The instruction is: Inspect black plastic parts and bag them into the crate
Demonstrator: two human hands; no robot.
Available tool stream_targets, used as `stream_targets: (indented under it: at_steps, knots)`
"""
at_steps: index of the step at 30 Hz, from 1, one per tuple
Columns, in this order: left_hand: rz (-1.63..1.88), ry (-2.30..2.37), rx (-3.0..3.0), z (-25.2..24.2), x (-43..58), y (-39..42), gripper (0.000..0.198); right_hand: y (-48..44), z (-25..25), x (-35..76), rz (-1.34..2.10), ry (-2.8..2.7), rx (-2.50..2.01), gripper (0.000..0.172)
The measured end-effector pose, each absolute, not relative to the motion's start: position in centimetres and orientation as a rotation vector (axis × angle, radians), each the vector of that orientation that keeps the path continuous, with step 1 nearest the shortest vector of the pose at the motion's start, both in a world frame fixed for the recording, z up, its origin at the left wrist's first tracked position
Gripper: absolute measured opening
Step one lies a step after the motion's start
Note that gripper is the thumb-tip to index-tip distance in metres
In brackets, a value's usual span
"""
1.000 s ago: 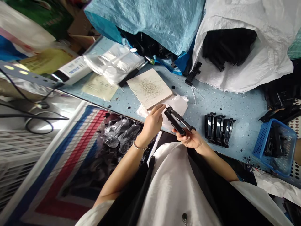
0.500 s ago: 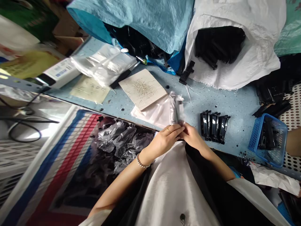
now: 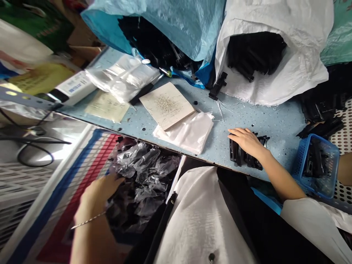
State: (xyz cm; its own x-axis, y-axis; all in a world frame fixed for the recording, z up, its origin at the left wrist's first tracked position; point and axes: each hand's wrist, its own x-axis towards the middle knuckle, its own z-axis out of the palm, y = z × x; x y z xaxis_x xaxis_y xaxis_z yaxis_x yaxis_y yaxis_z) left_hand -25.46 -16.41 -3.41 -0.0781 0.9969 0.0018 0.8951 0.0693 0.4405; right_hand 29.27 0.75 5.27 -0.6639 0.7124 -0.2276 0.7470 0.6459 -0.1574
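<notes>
My right hand (image 3: 245, 142) rests with fingers stretched out over a short row of black plastic parts (image 3: 260, 161) near the table's front edge. Its thumb and palm side are hidden. At lower left, my left hand (image 3: 101, 192) is smeared by motion and reaches over the bin, beside a heap of dark pieces in clear plastic bags (image 3: 140, 165). Whether anything is in its fingers cannot be made out. Between the hands, a stack of flat clear bags (image 3: 194, 134) lies partly under a square pale board (image 3: 167, 105) with small specks on it.
Behind the table (image 3: 236, 113), a blue sack (image 3: 176, 29) and a white sack (image 3: 299, 73) hold black parts. A blue basket (image 3: 298, 165) stands at right, with another person's arm (image 3: 345, 168) beside it. A striped bin (image 3: 74, 198) sits below left. A wrapped clear bundle (image 3: 121, 79) lies at the back left.
My hands have parted from a clear bag with something in it at the table edge. The left swung down-left over the bin; the right moved right onto the black parts.
</notes>
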Motion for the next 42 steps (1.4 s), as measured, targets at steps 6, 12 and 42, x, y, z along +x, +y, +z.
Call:
stream_targets:
  at_steps: [6,12,42]
  knots:
    - [0.876,1.671,2.035,0.8,-5.4,-7.0,0.028,1.5,6.6,29.0,-0.842,2.792,1.285,0.027]
    - [0.737,1.742,1.846,-0.4,0.8,-0.4,0.014,0.6,4.1,27.2,-1.990,2.265,1.945,0.033]
    - [1.020,1.000,2.199,3.5,0.4,-7.9,0.055,-3.8,1.3,17.9,-2.617,1.602,1.925,0.034]
